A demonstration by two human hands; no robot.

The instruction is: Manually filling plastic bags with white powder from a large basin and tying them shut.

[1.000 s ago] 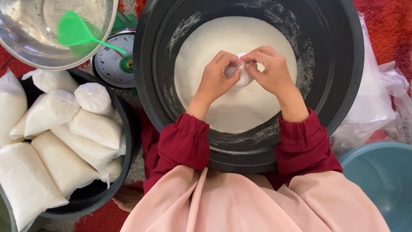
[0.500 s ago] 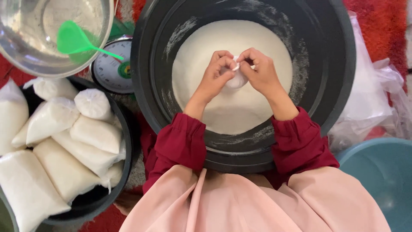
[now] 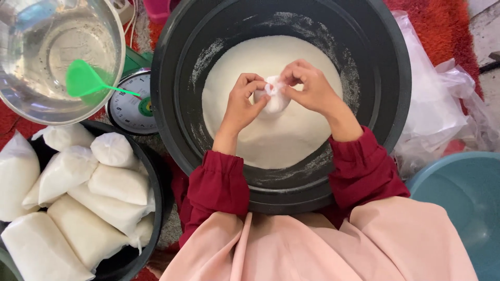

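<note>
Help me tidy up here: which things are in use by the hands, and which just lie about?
In use: left hand, right hand, small plastic bag, black tub of white grain.

Lying about: green scoop, steel bowl, scale, filled bags.

We look down on a floor work spot laid with a red shaggy rug (image 3: 442,31).

Taking the rug as our landmark, we see bare grey floor (image 3: 487,31) past its upper right corner, crumpled clear plastic sheeting (image 3: 442,109) spread over its right side, and a teal basin (image 3: 463,203) below that. Soft, even light falls, casting no hard shadows.
</note>
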